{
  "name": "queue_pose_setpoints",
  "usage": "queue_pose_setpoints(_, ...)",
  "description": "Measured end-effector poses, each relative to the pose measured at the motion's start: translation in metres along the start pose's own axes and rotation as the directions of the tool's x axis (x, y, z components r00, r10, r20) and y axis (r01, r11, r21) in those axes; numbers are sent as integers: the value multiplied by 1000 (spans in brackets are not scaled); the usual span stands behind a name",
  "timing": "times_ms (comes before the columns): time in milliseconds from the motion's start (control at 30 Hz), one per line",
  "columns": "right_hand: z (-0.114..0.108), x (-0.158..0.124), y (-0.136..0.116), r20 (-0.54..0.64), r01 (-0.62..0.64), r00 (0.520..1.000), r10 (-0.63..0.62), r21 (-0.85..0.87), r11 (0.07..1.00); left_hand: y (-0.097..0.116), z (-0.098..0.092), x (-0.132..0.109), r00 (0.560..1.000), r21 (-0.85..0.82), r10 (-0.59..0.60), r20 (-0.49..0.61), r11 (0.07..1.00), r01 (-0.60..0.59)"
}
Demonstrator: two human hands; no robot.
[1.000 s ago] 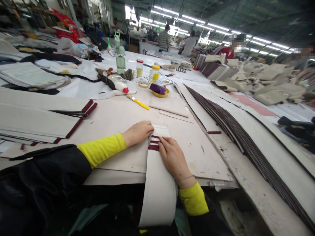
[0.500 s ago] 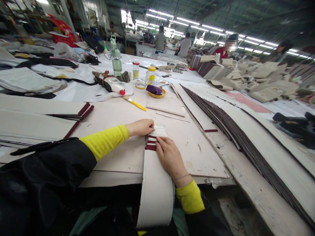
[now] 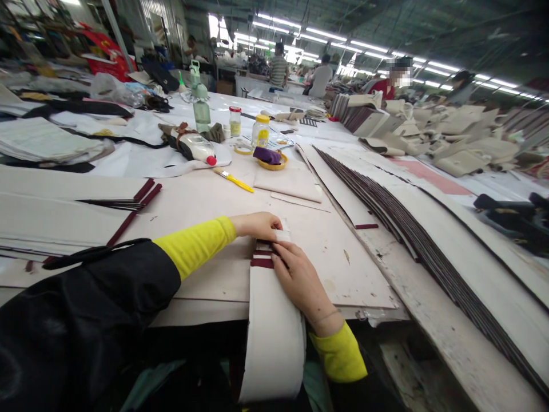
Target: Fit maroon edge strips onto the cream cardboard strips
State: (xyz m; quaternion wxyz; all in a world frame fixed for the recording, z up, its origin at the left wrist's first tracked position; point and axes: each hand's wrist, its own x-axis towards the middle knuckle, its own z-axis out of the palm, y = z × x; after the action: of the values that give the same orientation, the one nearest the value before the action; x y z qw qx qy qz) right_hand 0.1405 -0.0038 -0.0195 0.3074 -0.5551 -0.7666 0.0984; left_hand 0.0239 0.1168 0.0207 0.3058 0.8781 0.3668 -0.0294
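Note:
Several off-white strips with maroon end bands lie in a stepped stack (image 3: 274,320) in front of me, hanging over the table's front edge in a curve. At the far end of the stack, my left hand (image 3: 258,225) is closed in a pinch on the pale end of a strip (image 3: 282,235). My right hand (image 3: 303,281) is closed on the stack's right side, its thumb and fingers beside the maroon bands (image 3: 261,262). The two hands' fingertips nearly meet. What lies under the fingers is hidden.
A yellow-handled brush (image 3: 235,180), a yellow dish (image 3: 273,165) with purple cloth, jars (image 3: 260,131) and a green bottle (image 3: 201,106) stand beyond. More banded panels (image 3: 64,214) lie left; a long fanned stack (image 3: 412,200) lies right. People work at the back.
My left hand has moved right and slightly nearer, bringing a pale strip end across the far maroon bands. My right hand has stayed nearly in place on the stack.

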Motion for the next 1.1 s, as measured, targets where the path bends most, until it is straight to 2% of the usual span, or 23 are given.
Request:
queue_pose_setpoints(100,-3,-1,1,-14,-11,1000,11,-14,1000,-1,2,0,998,45,44,35,998,-45)
queue_pose_setpoints(300,-2,-3,1,-85,-63,995,58,-53,997,0,16,-1,977,168,127,-170,981,-98)
queue_pose_setpoints(433,0,-5,2,-91,-72,994,67,-48,996,2,22,-3,958,204,188,-216,968,-144)
queue_pose_setpoints(600,1,-5,4,-97,-66,993,61,-48,997,3,24,-7,935,252,265,-238,946,-204)
queue_pose_setpoints(733,1,-6,3,-89,-78,993,75,-30,996,4,28,-12,918,353,331,-218,904,-243)
queue_pose_setpoints(967,6,-3,13,-236,-195,952,193,14,981,7,34,-24,893,522,416,-172,807,-276)
queue_pose_setpoints(1100,5,5,19,-157,-119,980,121,21,993,3,36,-25,880,515,433,-193,809,-285)
